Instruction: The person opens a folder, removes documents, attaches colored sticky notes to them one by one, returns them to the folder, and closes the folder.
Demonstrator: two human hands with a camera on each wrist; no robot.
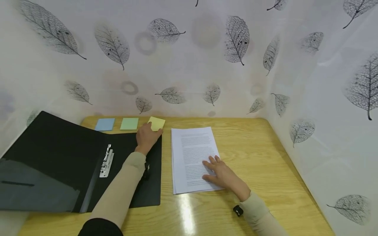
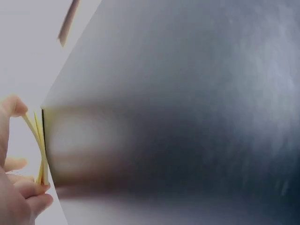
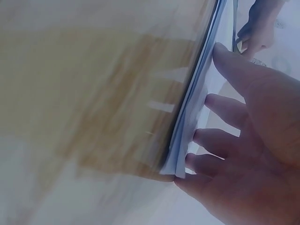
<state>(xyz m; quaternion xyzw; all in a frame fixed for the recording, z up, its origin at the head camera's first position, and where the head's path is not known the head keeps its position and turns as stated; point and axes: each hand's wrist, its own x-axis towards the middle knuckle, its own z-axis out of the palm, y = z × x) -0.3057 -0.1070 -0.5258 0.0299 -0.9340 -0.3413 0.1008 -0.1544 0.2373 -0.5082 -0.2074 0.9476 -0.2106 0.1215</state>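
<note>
My left hand (image 1: 146,137) reaches over the far right corner of an open black folder (image 1: 68,141). It pinches a pad of yellow sticky notes (image 1: 157,123). From the left wrist view, thumb and fingers sit at opposite edges of the yellow sticky notes (image 2: 39,145), whose top sheets bow away from the rest. With fingers spread, my right hand (image 1: 224,175) rests on the right side of a stack of printed paper (image 1: 195,147). In the right wrist view, fingertips touch the sheets (image 3: 179,140) close to their edge.
Blue sticky notes (image 1: 105,124) and green sticky notes (image 1: 129,123) lie in a row beyond the folder. A metal clip (image 1: 107,162) is fixed inside it near the spine. The wooden table (image 1: 248,137) meets a leaf-patterned sheet (image 1: 189,65) at the back and right.
</note>
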